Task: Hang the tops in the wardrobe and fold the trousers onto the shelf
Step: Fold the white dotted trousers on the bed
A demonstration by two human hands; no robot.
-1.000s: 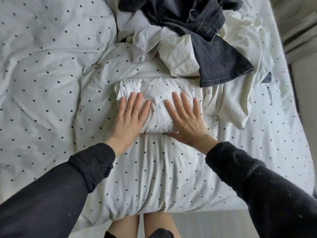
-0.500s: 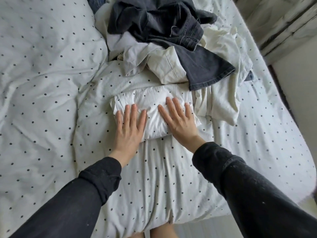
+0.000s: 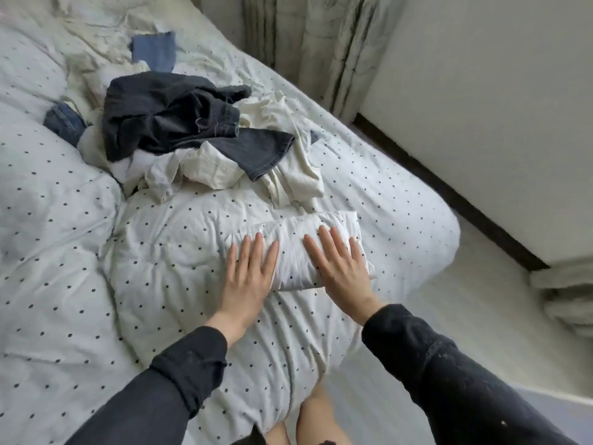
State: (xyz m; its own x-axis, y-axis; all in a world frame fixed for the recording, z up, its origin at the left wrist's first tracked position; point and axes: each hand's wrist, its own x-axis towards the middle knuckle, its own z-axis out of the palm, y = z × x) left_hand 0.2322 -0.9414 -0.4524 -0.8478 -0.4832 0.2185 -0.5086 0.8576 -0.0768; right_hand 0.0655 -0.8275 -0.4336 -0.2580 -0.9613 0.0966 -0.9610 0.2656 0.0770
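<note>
Head view, near to far. Nearest us we list two black long sleeves, one on each arm, reaching forward over the bed.

Left hand (image 3: 248,277): grip wide, fingers straight and spread, lying flat with the fingertips on the left end of the folded white trousers (image 3: 296,248) and the palm on the bedding just in front of them.

Right hand (image 3: 340,268): grip wide, fingers straight, pressed flat on the right half of the same bundle.

Folded white trousers: a compact rectangular bundle of crinkled cloth, lying on the white duvet with small black dots (image 3: 179,239) near the bed's front right corner, under both hands.

Beyond it, apart from the bundle, we record a loose pile of clothes: a crumpled cream-coloured garment (image 3: 288,175) spread at the front, a dark grey denim garment (image 3: 170,123) heaped on top with one leg trailing over the cream cloth, and blue denim pieces (image 3: 64,122) showing at the pile's left and far edges.

Farthest: a pale pleated curtain (image 3: 321,43) behind the bed, a white wall (image 3: 497,91) at right, and a pale floor (image 3: 465,316) beside the bed.
</note>
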